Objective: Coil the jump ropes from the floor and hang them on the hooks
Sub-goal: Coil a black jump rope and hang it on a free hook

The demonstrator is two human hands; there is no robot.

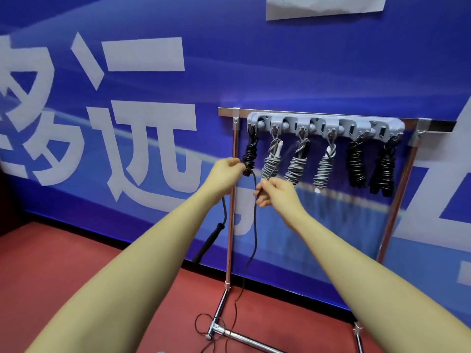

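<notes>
Jump ropes hang in 6 coiled bundles from a grey hook rail [326, 124] on a chrome rack [230, 225] that stands on the red floor [51, 271] against a blue wall banner [127, 98] with large white characters. From left to right the bundles are 1 black bundle [251, 151], 3 grey-and-white bundles [298, 163], and 2 more black bundles [369, 164].

The leftmost black bundle is only partly wound. Its loose black cord [254, 225] runs down from the bottom of the bundle, passes between the 2 hands, and drops beside the rack's left post to the floor, where it lies in loose loops around the rack's foot. A black handle [207, 243] dangles below the left hand on a short length of cord, left of the post.

The left hand [225, 171] is raised to the lower end of that bundle, fingers curled in against it and pinching the cord there. The right hand [276, 191] sits just right of and slightly below it, in front of the first grey bundle, with thumb and fingers closed on the hanging cord; the remaining fingers are curled loosely under.

A white sheet of paper [323, 6] is fixed to the banner above the rack.
</notes>
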